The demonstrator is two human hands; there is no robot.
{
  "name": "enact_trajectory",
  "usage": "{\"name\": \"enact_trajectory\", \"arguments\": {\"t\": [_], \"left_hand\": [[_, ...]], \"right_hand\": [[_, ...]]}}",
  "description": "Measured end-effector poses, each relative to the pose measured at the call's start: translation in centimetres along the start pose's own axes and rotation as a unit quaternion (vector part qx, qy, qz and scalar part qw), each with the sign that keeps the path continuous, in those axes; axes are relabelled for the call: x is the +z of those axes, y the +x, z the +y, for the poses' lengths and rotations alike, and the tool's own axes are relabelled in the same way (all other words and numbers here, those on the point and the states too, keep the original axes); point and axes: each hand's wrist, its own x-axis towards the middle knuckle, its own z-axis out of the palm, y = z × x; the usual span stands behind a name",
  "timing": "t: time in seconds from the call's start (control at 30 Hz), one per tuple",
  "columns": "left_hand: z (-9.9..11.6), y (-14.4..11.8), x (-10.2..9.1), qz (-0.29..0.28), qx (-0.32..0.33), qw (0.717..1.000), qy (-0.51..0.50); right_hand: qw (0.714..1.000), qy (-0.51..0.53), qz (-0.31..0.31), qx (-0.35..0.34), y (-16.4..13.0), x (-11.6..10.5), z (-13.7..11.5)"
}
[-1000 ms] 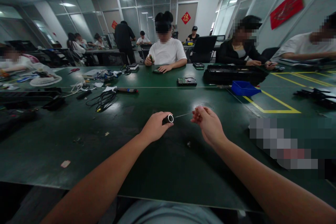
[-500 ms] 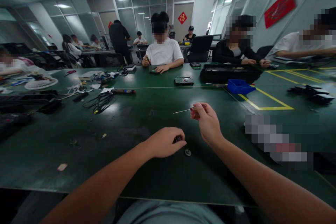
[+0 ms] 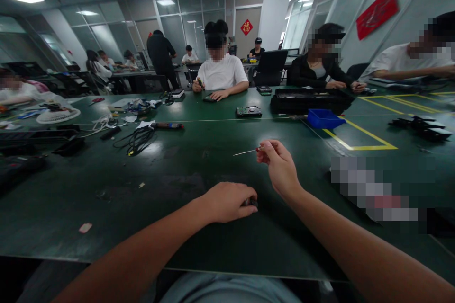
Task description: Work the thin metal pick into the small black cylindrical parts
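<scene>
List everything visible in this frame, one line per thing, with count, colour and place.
table: one, dark green, across the whole view
blue bin: one, blue, right of centre
black tray: one, black, behind the bin
black cables: one bundle, left of centre
circuit board: one, dark, centre far
white fan: one, far left
thin tool: one, silvery, in right hand
small dark part: one, at left fingers
left hand: low on table
right hand: raised

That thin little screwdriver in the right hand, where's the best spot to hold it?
Probably by the handle end, as the right hand pinches it now, coming from the right. The thin screwdriver lies almost level above the green table, its bare metal shaft pointing left, too slim for a sure grip.
</scene>
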Motion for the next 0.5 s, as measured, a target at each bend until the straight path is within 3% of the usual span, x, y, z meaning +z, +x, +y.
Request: {"name": "enact_trajectory", "arguments": {"t": [0.1,0.23,0.37,0.5], "left_hand": [[-1.2,-0.3,-1.6,0.09,-0.043,0.985,-0.138],[-3.8,-1.1,-4.6,0.231,-0.11,0.931,-0.26],[-7.1,-3.1,-7.5,0.372,-0.143,0.828,-0.395],[-10.2,-7.0,-9.8,0.463,-0.157,0.712,-0.504]], "right_hand": [[1.0,0.004,0.0,0.004,0.0,0.0,-0.1],[1.0,-0.007,0.0,0.012,0.0,0.0,-0.2],[1.0,-0.015,-0.012,0.015,-0.1,-0.1,-0.3],[1.0,-0.02,-0.014,0.018,0.0,-0.1,-0.2]]}}
